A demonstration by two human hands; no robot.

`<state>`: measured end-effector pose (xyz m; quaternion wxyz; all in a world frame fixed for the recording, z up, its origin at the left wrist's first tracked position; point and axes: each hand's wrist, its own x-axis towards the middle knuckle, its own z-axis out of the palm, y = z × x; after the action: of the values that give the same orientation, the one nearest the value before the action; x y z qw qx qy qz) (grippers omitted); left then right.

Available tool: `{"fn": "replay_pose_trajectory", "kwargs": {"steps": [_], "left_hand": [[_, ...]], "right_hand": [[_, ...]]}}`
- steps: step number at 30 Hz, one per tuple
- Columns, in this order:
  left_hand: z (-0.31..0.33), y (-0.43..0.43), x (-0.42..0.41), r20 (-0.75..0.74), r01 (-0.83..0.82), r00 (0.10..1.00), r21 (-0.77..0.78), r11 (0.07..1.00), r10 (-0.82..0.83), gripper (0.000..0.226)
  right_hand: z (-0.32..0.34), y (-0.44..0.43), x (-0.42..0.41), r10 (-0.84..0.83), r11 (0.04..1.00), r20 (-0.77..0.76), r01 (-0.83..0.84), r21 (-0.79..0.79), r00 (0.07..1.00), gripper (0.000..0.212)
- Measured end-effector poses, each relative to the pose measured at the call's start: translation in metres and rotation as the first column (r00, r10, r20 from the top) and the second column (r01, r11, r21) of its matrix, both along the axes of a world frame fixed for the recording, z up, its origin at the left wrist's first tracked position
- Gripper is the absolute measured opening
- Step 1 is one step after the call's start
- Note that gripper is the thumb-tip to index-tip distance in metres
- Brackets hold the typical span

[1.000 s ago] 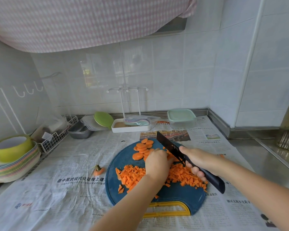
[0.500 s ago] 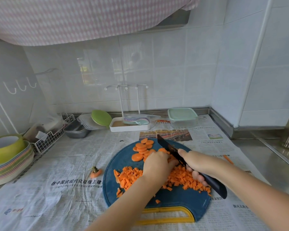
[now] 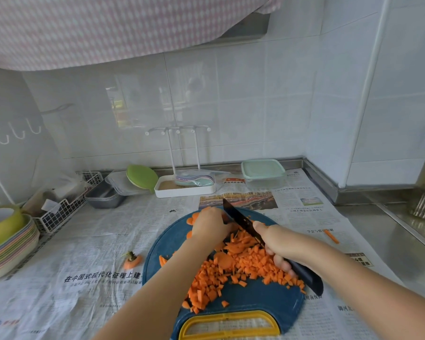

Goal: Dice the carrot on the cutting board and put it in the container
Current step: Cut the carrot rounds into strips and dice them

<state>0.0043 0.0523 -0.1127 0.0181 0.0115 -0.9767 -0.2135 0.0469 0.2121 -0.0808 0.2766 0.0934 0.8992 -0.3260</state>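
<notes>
Dicing looks well under way, not finished; left hand (image 3: 210, 225) arches over orange carrot slices (image 3: 192, 219) at the far side of the round dark-blue plastic cutting board (image 3: 255, 299), fingers curled down pinning them, fingertips hidden; right hand (image 3: 281, 245) is wrapped round the handle of the black kitchen knife (image 3: 238, 220), one finger stretched forward along the blade's back; the blade angles away-left, just beside the left knuckles, contact cannot tell.

A heap of small orange carrot dice (image 3: 233, 271) lies mid-board between the forearms, with a few strips and one whole round mixed in; none of it is in the clear square plastic container with mint-green lid (image 3: 263, 171), lidded, at the back wall, well apart from the board.

Handling, my judgement: raw carrot is stiff and dense, with slick cut faces; slices may skid, so pin them flat with fingertips tucked; dice are light and loose and scatter easily, better scooped on the blade than pinched; the lid must come off first.

A stray orange carrot strip (image 3: 331, 236) and a carrot top stub (image 3: 132, 260) lie off-board on the newspaper sheets (image 3: 84, 236).

Writing: the bold Chinese headline (image 3: 103, 278) reads 在中国式现代化征程上建, the rest covered; finer print is too small to read; no brand visible on knife, board or container.
</notes>
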Motion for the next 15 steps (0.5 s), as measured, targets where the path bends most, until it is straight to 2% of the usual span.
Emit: {"fn": "replay_pose_trajectory", "kwargs": {"steps": [6, 9, 13, 15], "left_hand": [[0.002, -0.002, -0.01, 0.117, -0.023, 0.993, -0.049, 0.999, 0.029, 0.027], [0.003, -0.004, -0.011, 0.121, -0.065, 0.99, -0.074, 0.995, 0.073, 0.03], [0.013, -0.023, -0.002, 0.007, -0.148, 0.989, -0.171, 0.974, 0.151, 0.023], [0.021, -0.031, 0.008, -0.101, -0.175, 0.982, -0.146, 0.974, 0.161, 0.025]], "right_hand": [[0.0, 0.001, -0.001, 0.009, 0.999, 0.0, -0.009, -0.043, 1.0, 0.07], [-0.003, 0.003, -0.003, 0.002, 0.998, 0.008, -0.001, -0.059, 1.0, 0.069], [-0.001, 0.004, -0.003, -0.016, 0.997, 0.014, 0.017, -0.079, 1.0, 0.069], [-0.001, 0.005, -0.004, -0.014, 0.996, 0.008, 0.015, -0.084, 1.0, 0.068]]}}
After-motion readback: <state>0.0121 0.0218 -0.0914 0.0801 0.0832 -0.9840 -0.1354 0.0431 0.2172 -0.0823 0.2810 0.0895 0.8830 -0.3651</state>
